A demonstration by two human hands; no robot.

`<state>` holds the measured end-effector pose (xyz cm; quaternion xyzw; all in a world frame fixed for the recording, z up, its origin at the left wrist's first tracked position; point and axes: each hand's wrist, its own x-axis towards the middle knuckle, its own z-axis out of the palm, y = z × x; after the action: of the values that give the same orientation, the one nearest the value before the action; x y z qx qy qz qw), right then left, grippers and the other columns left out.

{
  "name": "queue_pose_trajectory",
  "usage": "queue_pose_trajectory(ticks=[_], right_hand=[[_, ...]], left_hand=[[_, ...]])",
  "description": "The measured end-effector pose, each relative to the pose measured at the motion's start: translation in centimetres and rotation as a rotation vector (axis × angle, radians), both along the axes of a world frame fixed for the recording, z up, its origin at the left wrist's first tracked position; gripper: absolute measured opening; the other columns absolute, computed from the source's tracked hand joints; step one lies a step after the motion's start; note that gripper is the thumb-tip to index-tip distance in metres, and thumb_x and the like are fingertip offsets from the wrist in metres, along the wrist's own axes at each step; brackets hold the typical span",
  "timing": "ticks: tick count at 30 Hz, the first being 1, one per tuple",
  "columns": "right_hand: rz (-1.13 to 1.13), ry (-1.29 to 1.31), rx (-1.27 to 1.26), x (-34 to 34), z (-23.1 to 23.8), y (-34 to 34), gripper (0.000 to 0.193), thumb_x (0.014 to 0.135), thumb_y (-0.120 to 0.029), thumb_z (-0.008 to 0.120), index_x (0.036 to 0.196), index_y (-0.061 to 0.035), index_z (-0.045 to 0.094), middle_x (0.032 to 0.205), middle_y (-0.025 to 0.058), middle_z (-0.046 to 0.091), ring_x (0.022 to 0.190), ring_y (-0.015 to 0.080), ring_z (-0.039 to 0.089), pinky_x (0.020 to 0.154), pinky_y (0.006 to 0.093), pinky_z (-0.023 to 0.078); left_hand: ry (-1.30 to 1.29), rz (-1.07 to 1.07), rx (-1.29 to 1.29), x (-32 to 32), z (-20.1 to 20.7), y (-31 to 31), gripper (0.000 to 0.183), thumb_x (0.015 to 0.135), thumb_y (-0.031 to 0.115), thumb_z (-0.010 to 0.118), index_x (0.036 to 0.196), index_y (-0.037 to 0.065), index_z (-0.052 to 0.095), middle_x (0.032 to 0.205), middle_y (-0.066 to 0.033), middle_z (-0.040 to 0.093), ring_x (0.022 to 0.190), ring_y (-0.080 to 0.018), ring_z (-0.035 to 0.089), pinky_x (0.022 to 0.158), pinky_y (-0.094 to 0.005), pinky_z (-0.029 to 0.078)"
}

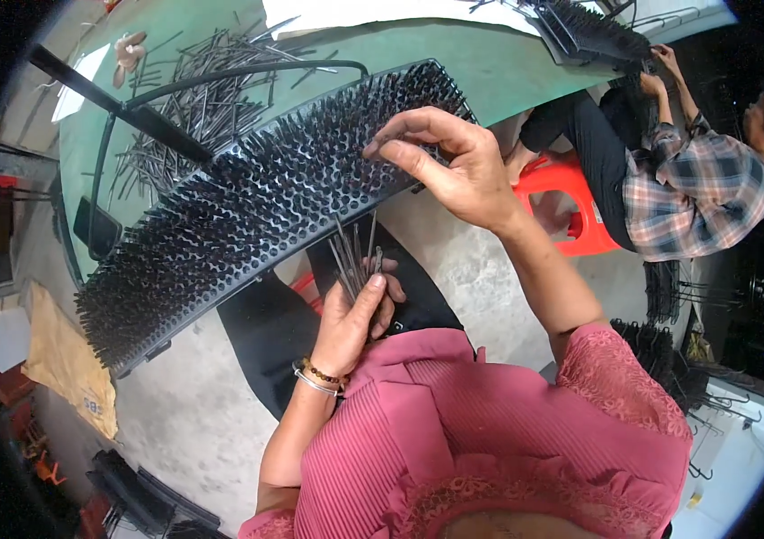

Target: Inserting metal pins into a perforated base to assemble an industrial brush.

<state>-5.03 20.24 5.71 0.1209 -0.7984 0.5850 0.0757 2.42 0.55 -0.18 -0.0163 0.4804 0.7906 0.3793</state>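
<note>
A long dark rack (310,235), packed with rows of upright black bristle-like pieces, lies slantwise in front of me. Below its near edge my left hand (355,314) is closed round a bundle of thin dark rods (355,256), their ends fanning upward. Over the rack's right part hovers my right hand (449,166), thumb and forefinger bent together in a pinch. Whether a small piece sits between those fingertips, I cannot make out. Beyond the rack, a loose heap of similar rods (211,99) is spread on the green tabletop (418,45).
A black bar with a curved handle (162,126) rises over the rack's left side. At the right, another person (687,180) sits by a red stool (566,202), hands at a second rack (588,31). Brown paper (68,359) lies on the left.
</note>
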Motion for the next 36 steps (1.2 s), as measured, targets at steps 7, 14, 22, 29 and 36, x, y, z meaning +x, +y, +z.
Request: queue_pose_trajectory(ticks=[7, 14, 22, 29, 36], right_hand=[[0.096, 0.095, 0.066, -0.4, -0.4, 0.6, 0.014, 0.085, 0.000, 0.059, 0.099, 0.0020, 0.061, 0.093, 0.0088, 0.065, 0.089, 0.0168, 0.063, 0.082, 0.0288, 0.049], [0.195, 0.064, -0.040, -0.7, -0.3, 0.9, 0.011, 0.086, 0.001, 0.058, 0.097, 0.0028, 0.060, 0.094, 0.0097, 0.064, 0.090, 0.0178, 0.063, 0.081, 0.0296, 0.050], [0.220, 0.121, 0.085, -1.3, -0.3, 1.2, 0.012, 0.086, 0.001, 0.059, 0.097, 0.0030, 0.060, 0.093, 0.0105, 0.064, 0.089, 0.0191, 0.064, 0.079, 0.0298, 0.051], [0.215, 0.149, 0.074, -1.3, -0.5, 1.2, 0.011, 0.085, 0.000, 0.059, 0.095, 0.0016, 0.062, 0.090, 0.0084, 0.066, 0.087, 0.0185, 0.064, 0.079, 0.0299, 0.049], [0.197, 0.249, 0.322, -1.2, -1.1, 0.5, 0.011, 0.080, -0.009, 0.065, 0.091, -0.0043, 0.066, 0.087, 0.0042, 0.066, 0.086, 0.0195, 0.060, 0.082, 0.0322, 0.043]], left_hand=[[-0.021, -0.014, 0.017, 0.0, -0.1, 0.0, 0.030, 0.097, 0.021, 0.046, 0.116, -0.002, 0.049, 0.081, -0.0055, 0.057, 0.051, -0.0048, 0.041, 0.044, -0.0178, 0.034], [-0.021, -0.020, 0.011, 0.1, 0.1, 0.2, 0.030, 0.097, 0.021, 0.046, 0.116, -0.002, 0.049, 0.081, -0.0053, 0.056, 0.051, -0.0045, 0.041, 0.044, -0.0176, 0.034], [-0.026, -0.046, -0.012, 0.3, -0.4, 0.1, 0.029, 0.096, 0.021, 0.048, 0.116, 0.001, 0.051, 0.082, -0.0057, 0.058, 0.051, -0.0066, 0.042, 0.044, -0.0196, 0.034], [-0.038, -0.038, -0.005, 0.3, -0.2, 0.1, 0.029, 0.097, 0.021, 0.047, 0.115, -0.001, 0.049, 0.082, -0.0044, 0.057, 0.052, -0.0042, 0.041, 0.045, -0.0174, 0.034], [-0.032, -0.042, -0.020, 0.4, -0.4, 0.0, 0.029, 0.095, 0.021, 0.048, 0.115, 0.001, 0.052, 0.082, -0.0058, 0.058, 0.052, -0.0066, 0.042, 0.044, -0.0192, 0.033]])
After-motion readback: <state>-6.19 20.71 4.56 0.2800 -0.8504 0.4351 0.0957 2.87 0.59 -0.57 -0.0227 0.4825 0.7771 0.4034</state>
